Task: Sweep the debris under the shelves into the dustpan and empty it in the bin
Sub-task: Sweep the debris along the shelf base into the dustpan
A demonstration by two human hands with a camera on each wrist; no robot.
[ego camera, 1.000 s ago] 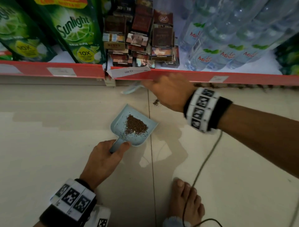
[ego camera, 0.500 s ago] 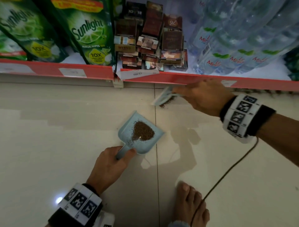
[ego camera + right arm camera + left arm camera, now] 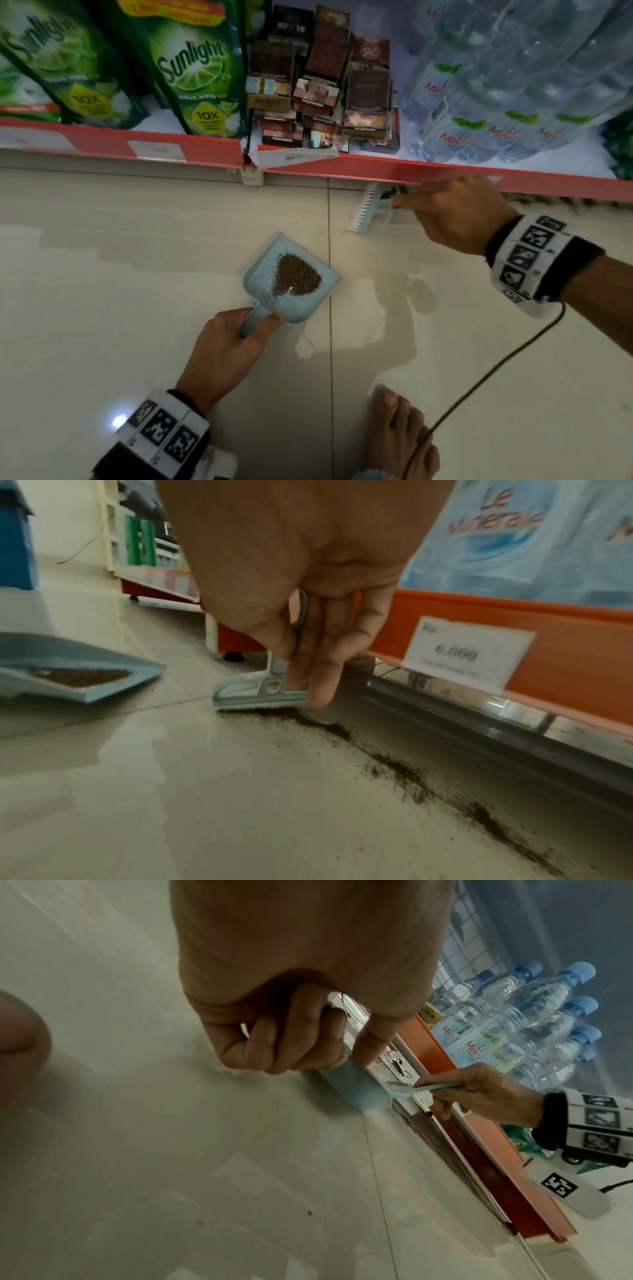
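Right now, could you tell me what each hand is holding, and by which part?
The left hand grips the blue dustpan by its handle. The right hand pinches the small blue brush by its thin handle, just above the head.

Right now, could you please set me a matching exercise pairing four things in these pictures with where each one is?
Things:
1. dustpan
2. small brush
3. loose debris
4. water bottles

Places:
A. in a line on the floor along the shelf base
B. standing on the shelf
C. held in the right hand, at the shelf edge
D. on the floor, its handle gripped by the left hand

Pairs: 1-D, 2-C, 3-A, 4-B
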